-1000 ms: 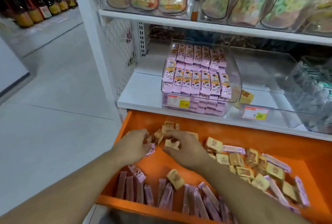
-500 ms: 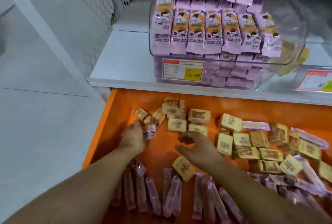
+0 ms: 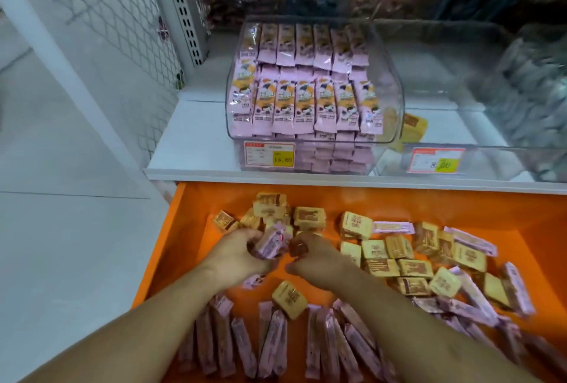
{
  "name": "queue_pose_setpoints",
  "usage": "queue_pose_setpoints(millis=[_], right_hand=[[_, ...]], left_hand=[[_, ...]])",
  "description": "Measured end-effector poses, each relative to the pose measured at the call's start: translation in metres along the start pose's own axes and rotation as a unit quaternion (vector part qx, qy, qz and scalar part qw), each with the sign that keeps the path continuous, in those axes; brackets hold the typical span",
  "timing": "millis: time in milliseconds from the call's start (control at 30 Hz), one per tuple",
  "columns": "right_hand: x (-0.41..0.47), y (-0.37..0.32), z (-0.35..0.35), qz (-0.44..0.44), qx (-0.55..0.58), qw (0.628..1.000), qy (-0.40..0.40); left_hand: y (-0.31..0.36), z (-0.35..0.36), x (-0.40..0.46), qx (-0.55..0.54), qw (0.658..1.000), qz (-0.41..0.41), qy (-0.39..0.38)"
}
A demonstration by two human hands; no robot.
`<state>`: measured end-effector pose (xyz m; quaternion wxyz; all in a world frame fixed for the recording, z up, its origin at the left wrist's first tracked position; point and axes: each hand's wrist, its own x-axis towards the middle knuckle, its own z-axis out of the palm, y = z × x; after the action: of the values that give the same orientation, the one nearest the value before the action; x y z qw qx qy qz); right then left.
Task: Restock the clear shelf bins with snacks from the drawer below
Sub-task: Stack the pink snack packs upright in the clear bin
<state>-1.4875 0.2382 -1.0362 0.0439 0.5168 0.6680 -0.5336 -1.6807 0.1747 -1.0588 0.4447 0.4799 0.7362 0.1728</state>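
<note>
Snacks — pink packets (image 3: 271, 243) bunched in the curled left hand (image 3: 236, 258), the right hand (image 3: 316, 258) pinching a small brown piece beside it, low in the orange drawer (image 3: 190, 229) — could spill when lifted toward the nearly full clear bin (image 3: 313, 88) above.

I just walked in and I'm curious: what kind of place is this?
Most likely a shop's snack aisle. A clear bin of pink snack packs sits on a white shelf with a price tag on its front, and an orange drawer below holds loose wrapped snacks.
</note>
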Motion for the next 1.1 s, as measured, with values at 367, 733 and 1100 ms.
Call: queue_pose_setpoints(millis=[367,733,1100], right_hand=[[-0.155,-0.077,-0.084,-0.092,0.180,0.979,-0.001],[-0.183,-0.088,-0.113,-0.155,0.294,0.935,0.124],[-0.157,-0.100,-0.135,-0.188,0.296,0.925,0.146]], left_hand=[[0.153,-0.050,-0.123,-0.078,0.992,0.103,-0.005],[0.200,-0.069,-0.137,-0.294,0.950,0.102,0.001],[0.210,-0.081,-0.121,-0.400,0.908,0.126,-0.022]])
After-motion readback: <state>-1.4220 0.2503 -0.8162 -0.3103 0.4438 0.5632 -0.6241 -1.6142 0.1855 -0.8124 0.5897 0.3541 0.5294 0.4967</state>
